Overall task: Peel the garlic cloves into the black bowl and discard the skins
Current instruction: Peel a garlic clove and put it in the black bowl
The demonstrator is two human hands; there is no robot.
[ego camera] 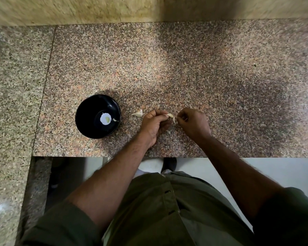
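Observation:
My left hand pinches a pale garlic clove just above the granite counter. My right hand is close beside it, fingers curled, pinching a strip of papery skin that hangs off the clove. An unpeeled clove lies on the counter between my left hand and the black bowl. The bowl stands to the left and holds a small pale clove near a white glare spot. A few skin scraps lie under my hands.
The speckled granite counter runs back to a tan stone wall. Its front edge is just below my wrists. A second slab extends along the left side.

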